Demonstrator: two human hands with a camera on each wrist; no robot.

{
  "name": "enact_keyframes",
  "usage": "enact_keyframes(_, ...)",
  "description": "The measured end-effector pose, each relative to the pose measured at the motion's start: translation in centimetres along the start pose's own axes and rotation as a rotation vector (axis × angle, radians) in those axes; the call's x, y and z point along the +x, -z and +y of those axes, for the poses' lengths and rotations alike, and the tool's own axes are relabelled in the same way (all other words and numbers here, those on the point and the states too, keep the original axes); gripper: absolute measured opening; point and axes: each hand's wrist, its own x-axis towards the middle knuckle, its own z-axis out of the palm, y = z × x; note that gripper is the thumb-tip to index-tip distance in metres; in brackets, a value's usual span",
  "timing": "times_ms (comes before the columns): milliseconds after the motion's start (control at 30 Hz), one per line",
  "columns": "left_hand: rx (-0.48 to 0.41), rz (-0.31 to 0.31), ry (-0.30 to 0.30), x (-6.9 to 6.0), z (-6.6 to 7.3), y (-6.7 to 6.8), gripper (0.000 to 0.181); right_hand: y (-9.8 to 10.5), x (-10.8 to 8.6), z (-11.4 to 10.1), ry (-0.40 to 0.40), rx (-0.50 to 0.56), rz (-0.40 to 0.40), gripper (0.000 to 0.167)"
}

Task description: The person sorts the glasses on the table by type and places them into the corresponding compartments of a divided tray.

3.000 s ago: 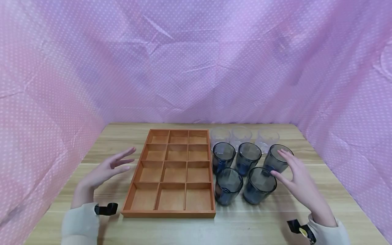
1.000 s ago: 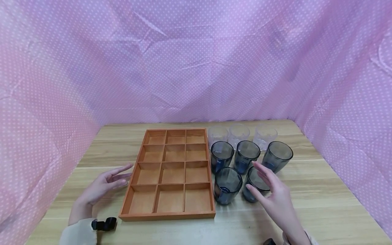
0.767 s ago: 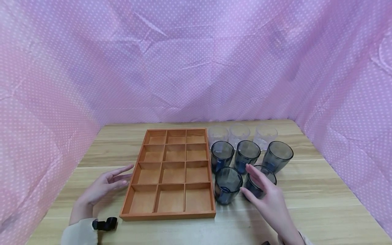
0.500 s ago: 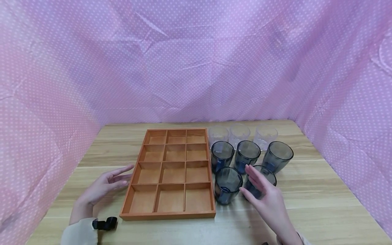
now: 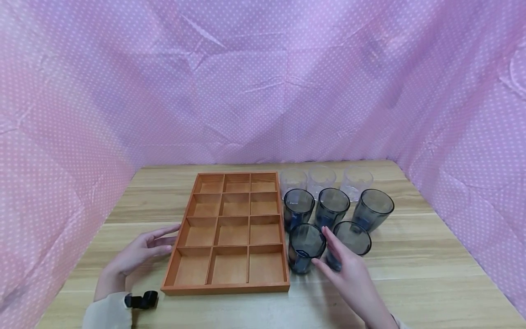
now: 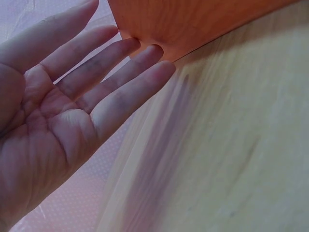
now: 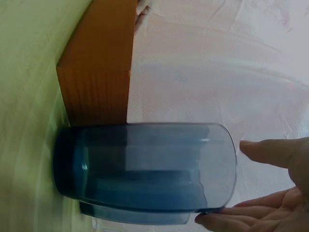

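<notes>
Head view: the front tinted glass [image 5: 301, 262] stands just right of the compartment tray [image 5: 226, 289]. Only the right wrist view shows the right hand [image 5: 349, 275] with thumb clear of the rim, grasping nothing. Left wrist view: left hand [image 6: 63, 106], fingers straight, tips at the tray's wall.

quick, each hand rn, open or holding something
Left hand: open, at the side of the wooden tray.
Right hand: open, at the near-left dark glass, not gripping.
</notes>
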Motion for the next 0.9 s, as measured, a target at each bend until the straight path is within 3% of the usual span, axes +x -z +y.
enact_keyframes(100,0.005,-0.006,-0.004,0.0,0.0,0.0,0.059,-0.2,-0.1,-0.1,-0.003,-0.06,-0.006,0.073)
enact_keyframes(267,0.039,0.004,0.016,0.2,0.1,-0.2,0.06,-0.5,0.0,-0.2,-0.078,-0.124,-0.053,0.075)
enact_keyframes(600,0.022,0.016,0.063,0.7,0.3,-0.4,0.065,-1.2,0.5,0.1,-0.246,-0.027,-0.215,0.09)
enact_keyframes(700,0.033,0.031,0.058,0.9,0.1,-0.4,0.065,-1.5,0.5,0.2,-0.241,0.02,-0.212,0.089)
enact_keyframes(900,0.059,0.079,0.003,1.5,-0.2,-0.7,0.063,-2.5,0.5,0.7,-0.154,0.075,-0.151,0.088)
